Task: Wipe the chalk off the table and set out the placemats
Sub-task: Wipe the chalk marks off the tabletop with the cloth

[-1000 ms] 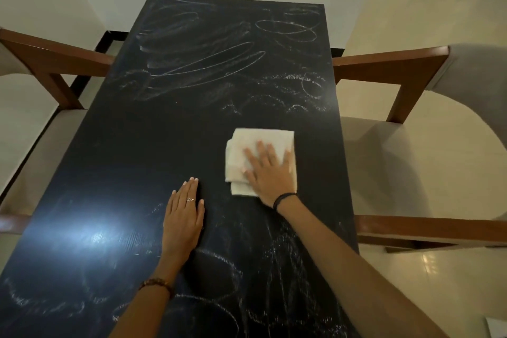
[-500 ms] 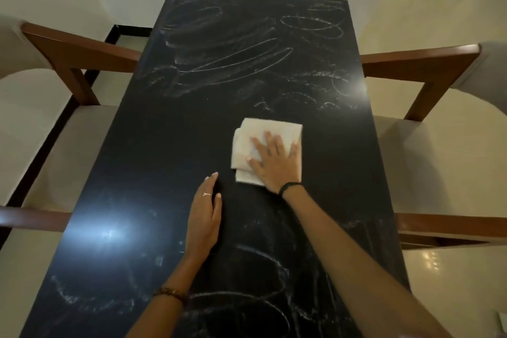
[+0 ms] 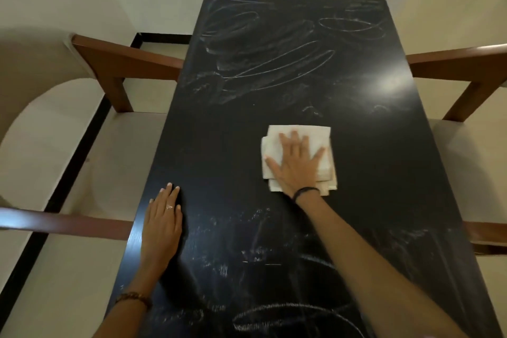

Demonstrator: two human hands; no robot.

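The right hand [image 3: 297, 164] presses flat, fingers spread, on the cloth [image 3: 299, 159] mid-table [image 3: 219, 145]; the left hand [image 3: 163, 223] rests flat near the left edge. A loaded cloth could smear the far chalk [image 3: 263, 49]; no placemats are visible.

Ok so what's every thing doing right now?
table: clean in the middle band, chalk at far and near ends
cloth: folded, flat on the table
right hand: flat, pressing the cloth
left hand: flat on the table near its left edge
chairs: one at each side
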